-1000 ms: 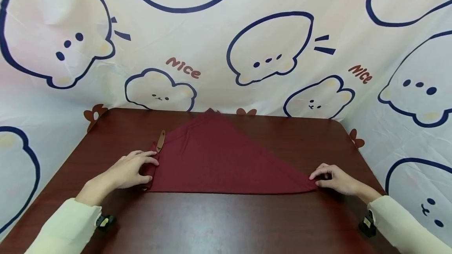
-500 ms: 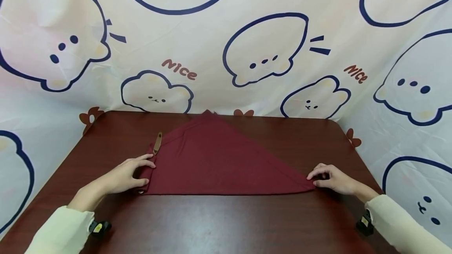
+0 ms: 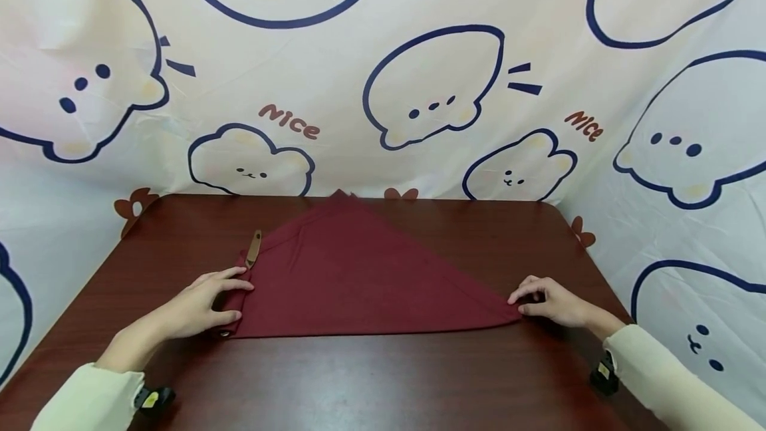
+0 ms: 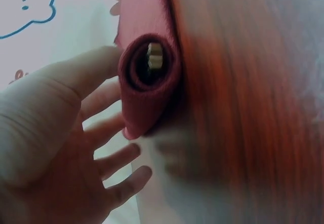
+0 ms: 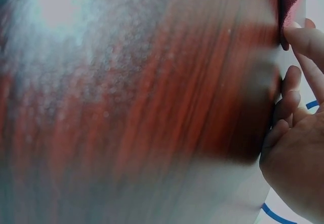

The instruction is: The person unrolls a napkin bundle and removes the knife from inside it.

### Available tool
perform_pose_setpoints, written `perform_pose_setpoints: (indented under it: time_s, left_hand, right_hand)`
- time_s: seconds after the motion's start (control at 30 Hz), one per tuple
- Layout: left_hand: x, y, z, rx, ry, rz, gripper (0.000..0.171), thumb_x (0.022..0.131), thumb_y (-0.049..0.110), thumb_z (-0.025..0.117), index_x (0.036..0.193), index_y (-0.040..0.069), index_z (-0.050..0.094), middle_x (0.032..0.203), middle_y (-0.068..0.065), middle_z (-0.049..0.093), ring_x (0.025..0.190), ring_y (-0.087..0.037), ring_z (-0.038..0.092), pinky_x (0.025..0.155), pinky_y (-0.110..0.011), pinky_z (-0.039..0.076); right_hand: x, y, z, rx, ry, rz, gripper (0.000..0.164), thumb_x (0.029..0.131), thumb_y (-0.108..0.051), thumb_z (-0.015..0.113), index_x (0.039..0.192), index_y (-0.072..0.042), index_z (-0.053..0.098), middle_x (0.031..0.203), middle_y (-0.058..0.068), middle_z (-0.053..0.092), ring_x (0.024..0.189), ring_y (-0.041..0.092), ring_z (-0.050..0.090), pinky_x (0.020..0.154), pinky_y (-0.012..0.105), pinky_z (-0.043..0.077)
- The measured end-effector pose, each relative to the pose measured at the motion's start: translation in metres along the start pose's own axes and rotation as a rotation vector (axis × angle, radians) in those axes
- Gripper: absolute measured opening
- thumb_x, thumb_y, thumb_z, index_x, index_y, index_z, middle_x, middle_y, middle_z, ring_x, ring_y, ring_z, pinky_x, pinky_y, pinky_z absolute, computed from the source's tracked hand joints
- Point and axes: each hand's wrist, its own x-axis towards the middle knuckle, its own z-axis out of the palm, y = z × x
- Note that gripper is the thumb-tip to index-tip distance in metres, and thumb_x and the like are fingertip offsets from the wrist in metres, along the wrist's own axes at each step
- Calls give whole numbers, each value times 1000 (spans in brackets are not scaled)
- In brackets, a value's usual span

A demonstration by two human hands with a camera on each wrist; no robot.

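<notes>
A dark red cloth (image 3: 365, 271) lies spread on the table as a triangle, its left edge wound into a roll (image 4: 152, 102). My left hand (image 3: 197, 301) lies over this roll, thumb and fingers spread along it and gripping it. From the roll's far end pokes a flat brown handle (image 3: 254, 248) with a small hole. At the near end, in the left wrist view, gold-coloured ends (image 4: 155, 56) show inside the coil; the rest of them is wrapped out of sight. My right hand (image 3: 550, 301) pinches the cloth's right corner (image 5: 291, 3) between thumb and forefinger.
The dark brown wooden table (image 3: 359, 384) has rounded far corners. Around its back and sides hangs a pale curtain (image 3: 335, 72) printed with cartoon outlines. The cloth's far tip reaches the table's back edge.
The head view has turned slightly right, so everything sits further left in it. Somewhat more of the roll shows between my left thumb and fingers. My right hand keeps its pinch.
</notes>
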Motion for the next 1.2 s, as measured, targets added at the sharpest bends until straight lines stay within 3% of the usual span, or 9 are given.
perform_pose_setpoints:
  time_s: [0.2, 0.43, 0.93, 1.2]
  left_hand:
    - [7, 12, 4, 94, 83, -8, 43, 85, 21, 79, 125, 10, 69, 143, -26, 54, 132, -52, 40, 98, -75, 37]
    - [9, 24, 13, 136, 63, 22, 39, 84, 20, 80, 121, 13, 72, 141, -19, 58, 135, -48, 42, 95, -72, 40]
    - [-4, 13, 13, 186, 108, -1, 36, 81, 13, 79, 116, 13, 71, 137, -15, 62, 132, -45, 45, 93, -69, 42]
    - [-7, 11, 9, 200, 108, -38, 38, 81, 9, 74, 118, 5, 73, 138, -18, 61, 131, -46, 45, 94, -68, 41]
  right_hand:
    - [2, -3, -4, -10, -2, -4, 15, 92, -7, 71, 106, -8, 76, 97, 8, 64, 79, 7, 48, 67, 26, 41]
    - [3, 1, -3, 1, 8, -10, 15, 92, -6, 71, 106, -8, 77, 97, 8, 64, 78, 9, 48, 66, 27, 40]
    - [3, -1, 1, 19, -3, -18, 15, 93, -6, 70, 107, -7, 76, 97, 9, 63, 80, 7, 49, 66, 26, 41]
    - [-3, -1, 1, 16, -2, 7, 14, 94, -7, 69, 106, -9, 76, 97, 6, 63, 78, 10, 48, 65, 28, 40]
